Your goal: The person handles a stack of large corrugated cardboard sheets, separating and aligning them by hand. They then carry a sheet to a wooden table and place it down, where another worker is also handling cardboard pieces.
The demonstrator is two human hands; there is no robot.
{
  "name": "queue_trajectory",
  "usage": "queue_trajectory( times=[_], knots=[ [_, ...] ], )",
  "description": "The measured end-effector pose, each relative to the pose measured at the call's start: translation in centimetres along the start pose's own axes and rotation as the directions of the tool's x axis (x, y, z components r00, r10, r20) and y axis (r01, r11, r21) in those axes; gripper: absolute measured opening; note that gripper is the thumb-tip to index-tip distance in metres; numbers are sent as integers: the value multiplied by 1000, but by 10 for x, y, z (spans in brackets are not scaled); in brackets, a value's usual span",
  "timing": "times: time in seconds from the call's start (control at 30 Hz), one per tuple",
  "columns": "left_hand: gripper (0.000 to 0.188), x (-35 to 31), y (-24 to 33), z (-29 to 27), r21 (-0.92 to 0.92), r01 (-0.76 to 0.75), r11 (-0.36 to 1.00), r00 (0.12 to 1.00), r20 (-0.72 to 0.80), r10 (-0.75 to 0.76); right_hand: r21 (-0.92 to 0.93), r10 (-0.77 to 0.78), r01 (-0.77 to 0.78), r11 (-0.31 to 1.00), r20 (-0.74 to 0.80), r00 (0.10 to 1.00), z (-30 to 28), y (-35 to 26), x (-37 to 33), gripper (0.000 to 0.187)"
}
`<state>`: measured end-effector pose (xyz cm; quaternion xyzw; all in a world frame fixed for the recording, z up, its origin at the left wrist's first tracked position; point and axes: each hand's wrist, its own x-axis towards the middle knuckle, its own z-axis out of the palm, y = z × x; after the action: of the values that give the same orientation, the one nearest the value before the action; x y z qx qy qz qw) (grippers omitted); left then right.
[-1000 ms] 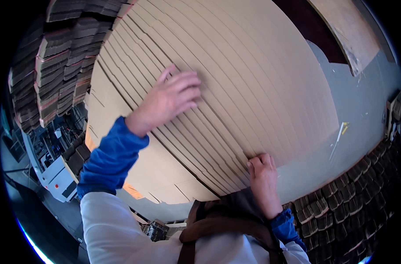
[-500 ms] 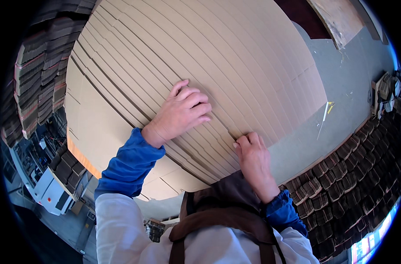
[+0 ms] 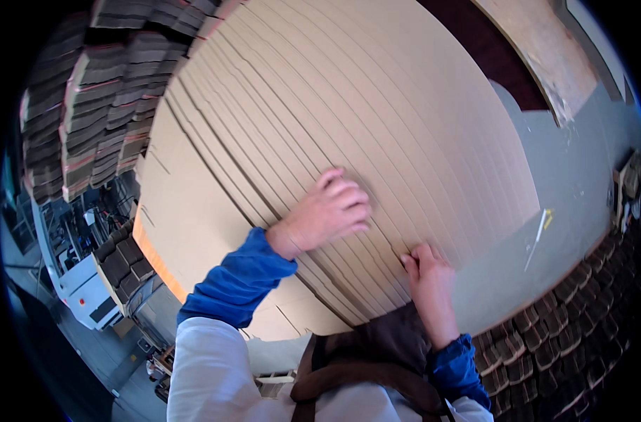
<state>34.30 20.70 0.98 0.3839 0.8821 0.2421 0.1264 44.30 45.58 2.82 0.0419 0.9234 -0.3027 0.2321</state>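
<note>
A wide tan cardboard sheet [image 3: 433, 133], cut or creased into many long narrow strips, spreads in front of me. On its middle lies my left hand [image 3: 331, 211], fingers bent and slightly apart, the tips touching the strips; its thumb is hidden. Closer to me and further right, my right hand [image 3: 431, 281] has its thumb and curled fingers pinched at the near end of a cardboard strip [image 3: 394, 244]. Wider dark gaps separate some strips left of my left hand.
Stacks of folded brown cardboard [image 3: 102, 105] rise at the left, and more stacked bundles [image 3: 545, 337] stand at the lower right. A white machine [image 3: 88, 295] is at the left. A yellow-handled tool [image 3: 547, 218] lies on the grey floor beside the sheet. A worn board [image 3: 538, 49] sits far right.
The whole view has shifted, so the sheet and both hands appear lower and further right. Both hands keep nearly the same places on the strips.
</note>
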Motion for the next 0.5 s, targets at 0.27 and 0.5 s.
queue_trajectory(
  times=[0.27, 0.5],
  knots=[
    [23, -4, -2, 3, -44, -20, 999, 1000, 1, 20, 19, 19, -19, 1000, 24, 1000, -1, 0, 1, 19],
    [23, -4, 0, -1, -37, -28, 999, 1000, 5, 28, -22, 11, -10, 1000, 31, 999, 0, 1, 0, 21]
  ],
)
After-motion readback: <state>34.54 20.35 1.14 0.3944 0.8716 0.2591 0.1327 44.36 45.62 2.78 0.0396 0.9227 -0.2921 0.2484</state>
